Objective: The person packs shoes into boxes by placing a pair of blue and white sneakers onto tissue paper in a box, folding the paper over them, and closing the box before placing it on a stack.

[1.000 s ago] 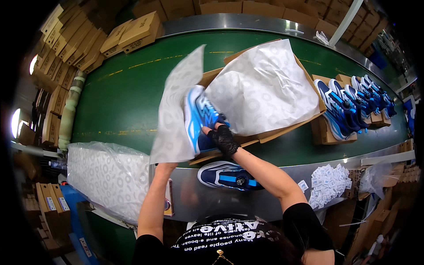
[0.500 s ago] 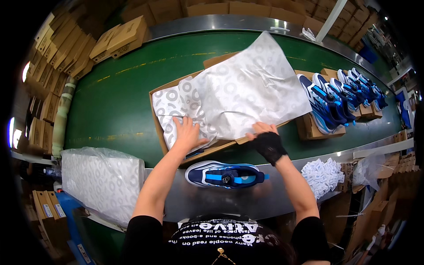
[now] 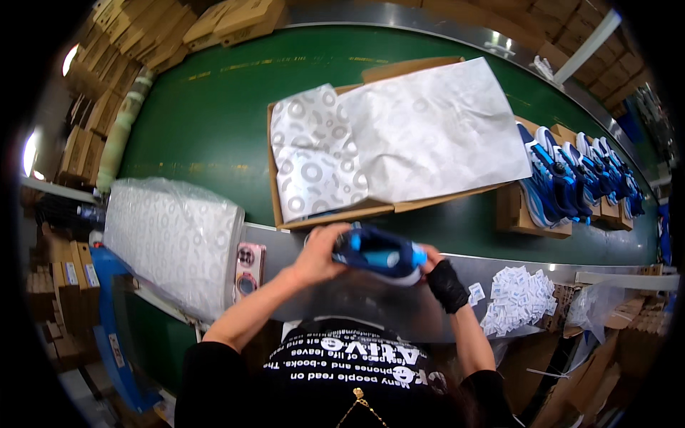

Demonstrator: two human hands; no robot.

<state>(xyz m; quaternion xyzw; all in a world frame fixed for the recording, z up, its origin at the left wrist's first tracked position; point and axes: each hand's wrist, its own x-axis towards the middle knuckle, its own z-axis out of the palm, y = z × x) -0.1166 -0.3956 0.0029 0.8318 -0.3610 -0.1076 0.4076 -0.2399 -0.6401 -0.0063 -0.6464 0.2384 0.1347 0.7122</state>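
A dark blue and white sneaker (image 3: 385,258) with light blue trim is held up over the metal edge in front of me. My left hand (image 3: 321,254) is closed on one end of it, and my right hand (image 3: 437,277), in a black fingerless glove, grips the other end at a light blue tab. Just beyond lies an open cardboard shoebox (image 3: 342,217). White tissue paper (image 3: 435,135) with grey ring shapes covers most of the box and spreads past its right side. A sliver of something blue shows under the paper at the near rim.
A plastic-wrapped stack of patterned paper (image 3: 171,239) sits at left, beside a pink phone-like object (image 3: 248,271). Small white packets (image 3: 519,299) are heaped at right. Several sneakers (image 3: 556,182) stand on boxes along the green belt (image 3: 200,135). Cardboard boxes (image 3: 246,20) are stacked far left.
Both hands have left the tissue paper and taken hold of the sneaker, lifting and tilting it off the metal edge. The paper's left part now lies flatter. The view has shifted slightly.
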